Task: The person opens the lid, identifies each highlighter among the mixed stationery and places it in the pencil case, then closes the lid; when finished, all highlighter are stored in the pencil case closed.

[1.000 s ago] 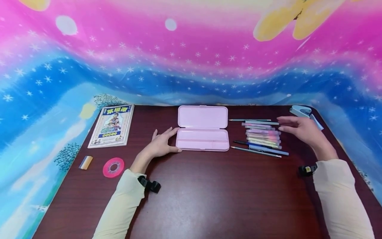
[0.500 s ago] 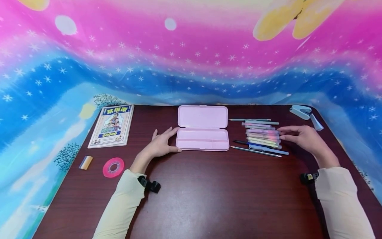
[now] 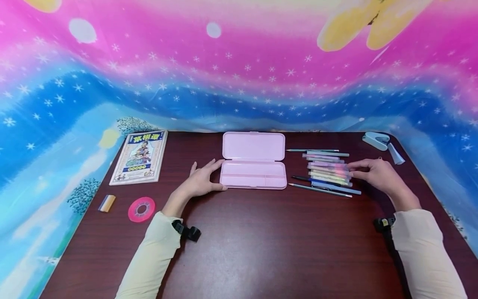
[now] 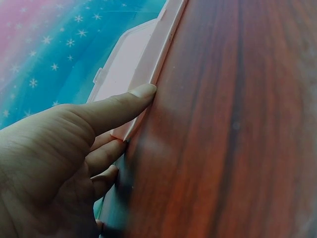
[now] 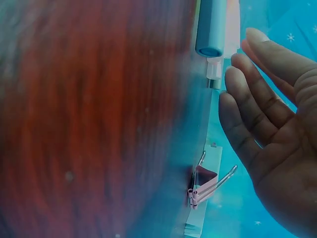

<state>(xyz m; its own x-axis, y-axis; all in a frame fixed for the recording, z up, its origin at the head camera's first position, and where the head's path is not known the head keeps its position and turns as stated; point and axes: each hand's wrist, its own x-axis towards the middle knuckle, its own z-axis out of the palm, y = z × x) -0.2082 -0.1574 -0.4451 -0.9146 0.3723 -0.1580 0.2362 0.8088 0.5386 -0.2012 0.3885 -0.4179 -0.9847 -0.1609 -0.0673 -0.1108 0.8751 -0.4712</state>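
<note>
An open pink pencil case (image 3: pixel 253 181) lies mid-table with its lid folded back. My left hand (image 3: pixel 201 181) holds its left end, thumb on the front corner and fingers round the back; the left wrist view shows the thumb (image 4: pixel 121 105) against the pink edge. To the right of the case lies a row of pastel markers (image 3: pixel 328 170), with several pens and pencils around them. At the right ends of the markers is my right hand (image 3: pixel 379 174). In the right wrist view its fingers are extended beside the marker ends, with no firm grip visible.
A pale blue stapler (image 3: pixel 375 140) and a light tapered piece (image 3: pixel 396 153) lie at the back right. The right wrist view shows a pink binder clip (image 5: pixel 204 184). On the left are a booklet (image 3: pixel 140 158), a striped block (image 3: pixel 106 203) and a pink tape roll (image 3: pixel 141 209).
My right hand has come toward the front along the marker ends, then shifted slightly left against them. The left hand and the pencil case have stayed in place.
</note>
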